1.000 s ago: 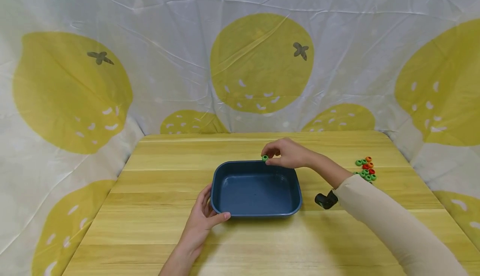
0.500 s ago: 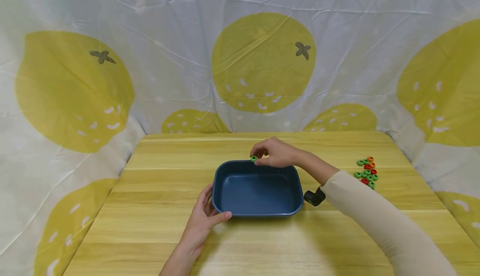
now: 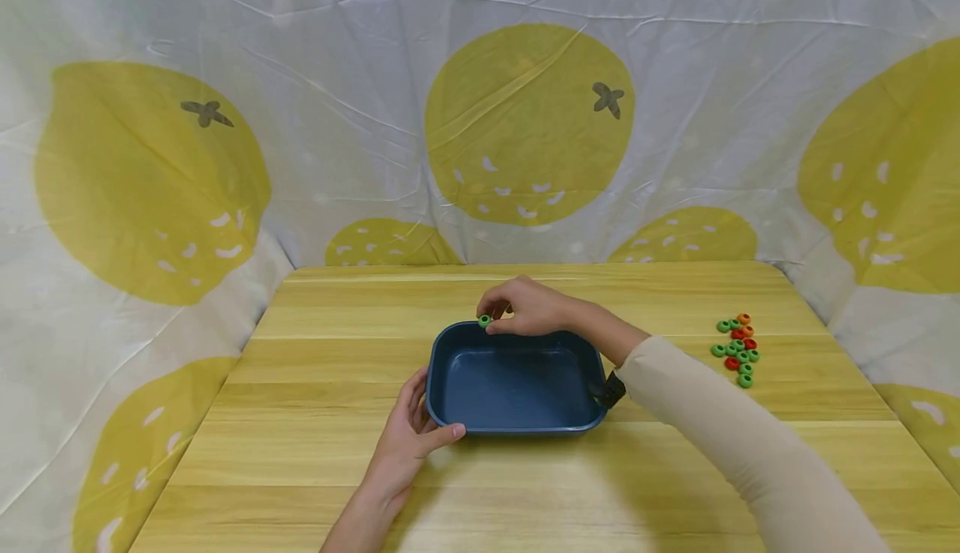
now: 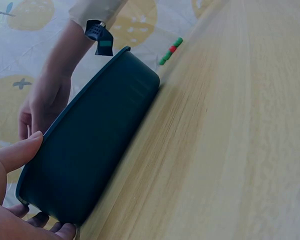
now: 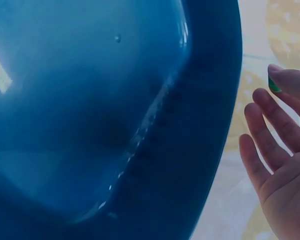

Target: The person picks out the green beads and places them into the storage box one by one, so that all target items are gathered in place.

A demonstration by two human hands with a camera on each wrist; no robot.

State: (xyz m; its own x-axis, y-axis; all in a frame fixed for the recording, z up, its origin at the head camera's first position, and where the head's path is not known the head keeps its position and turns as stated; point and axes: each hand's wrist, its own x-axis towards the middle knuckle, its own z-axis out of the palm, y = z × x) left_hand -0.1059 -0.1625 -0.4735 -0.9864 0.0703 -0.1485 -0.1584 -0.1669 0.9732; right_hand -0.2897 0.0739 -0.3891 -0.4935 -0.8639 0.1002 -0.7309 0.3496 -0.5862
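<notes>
Apparently, placing is the current step: the right hand pinches a green bead at the far side of the blue bin on the desk, while the left hand grips its left end — letting go probably calls for careful aim.

No readable text, label, brand, number or sign in head or wrist views.

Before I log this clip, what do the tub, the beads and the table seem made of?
Tub: probably moulded plastic, smooth and semi-glossy, with bright reflections inside. Beads: perhaps plastic or painted wood; solid colours, too small to settle. Table: wood or wood-look laminate; grain shows, with a slight sheen.
</notes>
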